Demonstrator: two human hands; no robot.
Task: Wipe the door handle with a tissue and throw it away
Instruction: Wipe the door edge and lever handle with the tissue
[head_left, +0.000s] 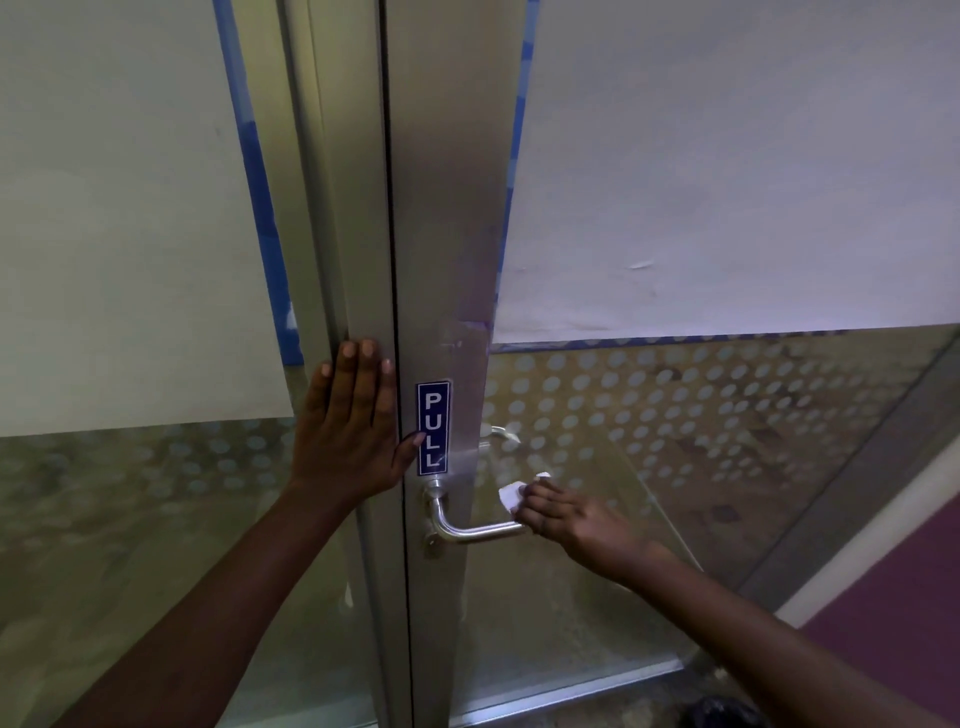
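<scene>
A silver lever door handle (470, 531) sticks out to the right from the metal door stile (447, 249), just below a blue PULL sticker (433, 427). My right hand (574, 517) is closed over the handle's free end with a white tissue (511, 493) bunched under its fingers; the tissue's corner peeks out at the top left. My left hand (350, 421) lies flat with fingers spread on the metal frame left of the door gap, thumb touching the sticker's edge.
The glass door panel (675, 415) and the glass side panel (130, 493) have frosted dots, with white paper covering their upper parts. A second handle (501, 434) shows through the glass. A dark object (722, 712) lies on the floor at the bottom right.
</scene>
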